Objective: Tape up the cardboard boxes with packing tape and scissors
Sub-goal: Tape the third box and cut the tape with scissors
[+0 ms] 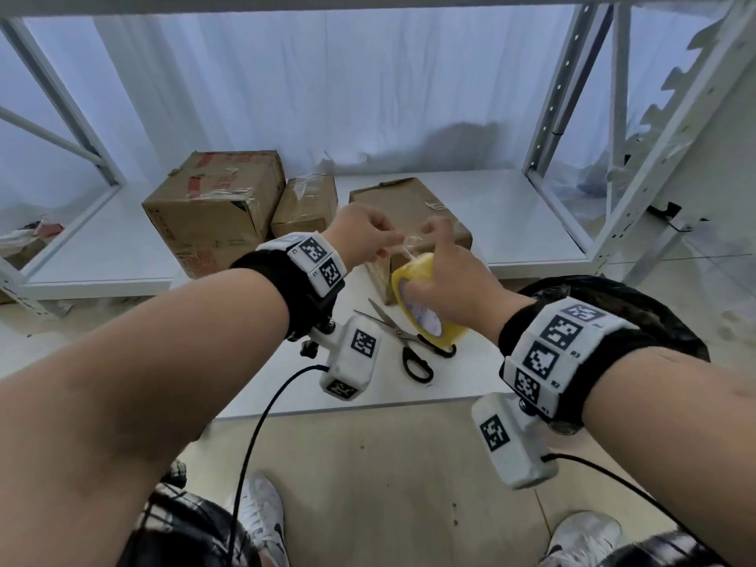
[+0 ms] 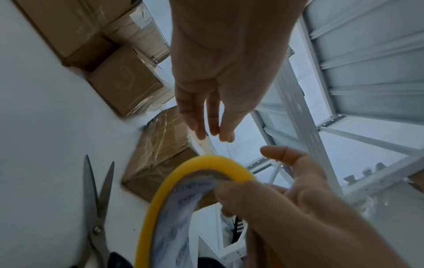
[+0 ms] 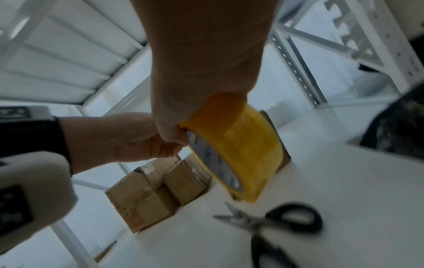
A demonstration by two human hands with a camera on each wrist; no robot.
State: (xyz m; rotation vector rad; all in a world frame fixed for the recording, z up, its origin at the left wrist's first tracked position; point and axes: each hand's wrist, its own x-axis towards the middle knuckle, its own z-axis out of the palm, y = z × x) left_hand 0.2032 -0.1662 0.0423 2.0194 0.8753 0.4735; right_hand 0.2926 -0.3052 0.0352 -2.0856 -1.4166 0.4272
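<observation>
A yellow roll of packing tape (image 1: pixel 425 308) hangs in the air over the white table, gripped by my right hand (image 1: pixel 444 268) with fingers through its core. My left hand (image 1: pixel 384 245) is just left of it and pinches the clear free end of the tape (image 1: pixel 407 244); a short strip is stretched between the hands. In the left wrist view the roll (image 2: pixel 195 168) sits below my left fingers (image 2: pixel 206 119). Black-handled scissors (image 1: pixel 411 345) lie open on the table under the roll. A brown cardboard box (image 1: pixel 409 210) stands right behind the hands.
Two more cardboard boxes stand at the back left of the white table (image 1: pixel 511 223): a large one (image 1: pixel 212 206) and a small one (image 1: pixel 307 204) wrapped in clear tape. White metal rack posts (image 1: pixel 556 96) rise on both sides. A dark bag (image 1: pixel 638 304) lies on the right.
</observation>
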